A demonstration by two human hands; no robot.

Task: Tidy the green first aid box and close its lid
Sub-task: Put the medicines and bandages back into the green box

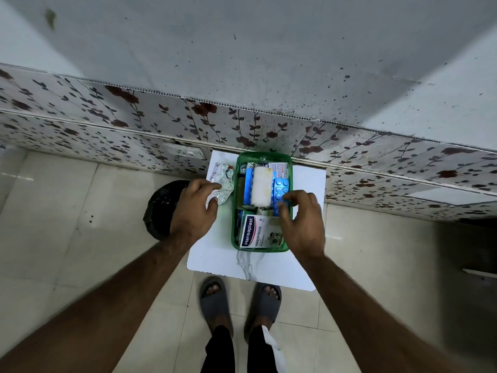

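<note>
The open green first aid box is set on the white tabletop. Silver foil strips are gripped by the left hand; a blue blister pack is seemingly pinched by the right hand.

An open green plastic box sits on a small white table. The left hand pinches crinkly silver pill strips beside it. The right hand touches a blue pill strip next to a white bandage roll.
</note>
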